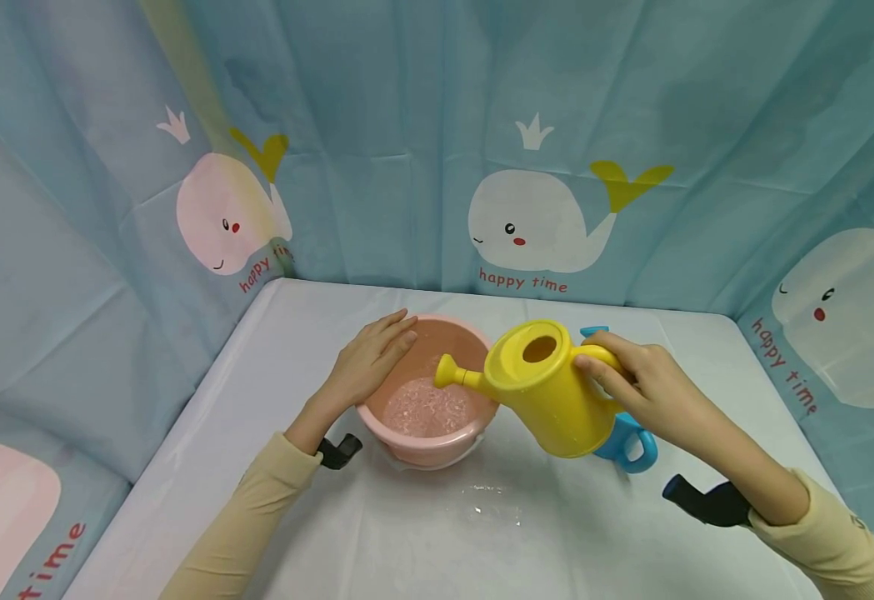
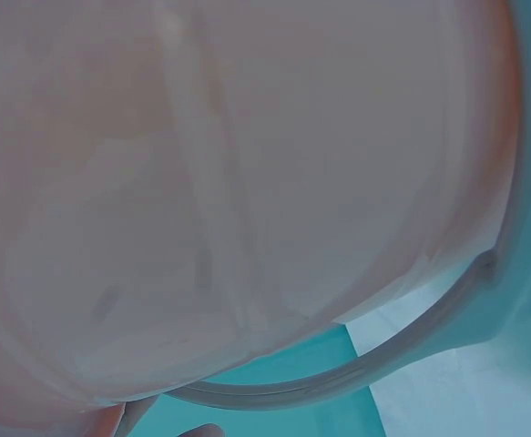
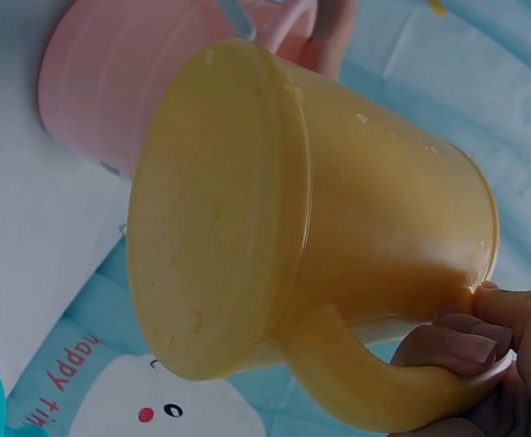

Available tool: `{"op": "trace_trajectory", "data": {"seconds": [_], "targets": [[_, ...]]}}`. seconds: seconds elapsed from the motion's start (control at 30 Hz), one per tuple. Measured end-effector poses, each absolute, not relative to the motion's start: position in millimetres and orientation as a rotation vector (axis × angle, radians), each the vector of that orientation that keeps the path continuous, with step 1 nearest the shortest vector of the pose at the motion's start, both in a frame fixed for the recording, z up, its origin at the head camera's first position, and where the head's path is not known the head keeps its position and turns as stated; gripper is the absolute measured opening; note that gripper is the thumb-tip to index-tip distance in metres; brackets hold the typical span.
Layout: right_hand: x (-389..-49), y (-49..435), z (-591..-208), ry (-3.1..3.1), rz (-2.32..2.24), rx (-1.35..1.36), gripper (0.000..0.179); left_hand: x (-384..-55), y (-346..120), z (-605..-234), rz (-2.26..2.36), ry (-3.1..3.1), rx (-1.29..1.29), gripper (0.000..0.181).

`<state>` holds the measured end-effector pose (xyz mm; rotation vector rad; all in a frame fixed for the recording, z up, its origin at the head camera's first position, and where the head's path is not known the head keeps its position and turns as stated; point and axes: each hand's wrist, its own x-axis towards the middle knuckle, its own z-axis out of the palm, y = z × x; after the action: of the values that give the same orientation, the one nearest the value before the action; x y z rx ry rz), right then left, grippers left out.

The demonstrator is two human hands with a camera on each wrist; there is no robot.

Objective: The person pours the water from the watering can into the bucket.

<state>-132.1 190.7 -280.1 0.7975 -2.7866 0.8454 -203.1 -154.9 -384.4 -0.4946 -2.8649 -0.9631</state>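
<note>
My right hand (image 1: 635, 375) grips the handle of a yellow watering can (image 1: 556, 408), tilted to the left with its spout over the pink bucket (image 1: 425, 454). Water (image 1: 429, 408) inside the bucket is rippled and bubbly. At the bucket's left side, my left hand (image 1: 369, 362) holds the rim, its thumb reaching over the inner side. Close up, the right wrist view has the can's wet base (image 3: 215, 218) and the fingers (image 3: 465, 350) wrapped round its handle. Most of the left wrist view is filled by the bucket's wall (image 2: 247, 164), with its carrying handle (image 2: 338, 378) hanging below.
Behind the yellow can, partly hidden, a blue watering can (image 1: 635, 446) stands on the white-covered table (image 1: 377, 542). A small puddle (image 1: 492, 504) lies in front of the bucket. Blue curtains (image 1: 377, 167) with whale prints enclose the back and sides.
</note>
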Motion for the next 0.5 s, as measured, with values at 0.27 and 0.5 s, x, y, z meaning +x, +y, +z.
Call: {"op": "trace_trajectory", "data": {"seconds": [0.27,0.5], "targets": [[-132.1,189.8,-279.3,-2.800,0.826,0.784,0.013,-203.0,-155.1,-384.2,-0.964,-2.871,-0.488,0.058],[-131.8,189.7,-279.0,-2.780,0.824,0.799,0.012,-202.6,-154.3,-383.8,-0.957,-2.867,-0.491,0.059]]}}
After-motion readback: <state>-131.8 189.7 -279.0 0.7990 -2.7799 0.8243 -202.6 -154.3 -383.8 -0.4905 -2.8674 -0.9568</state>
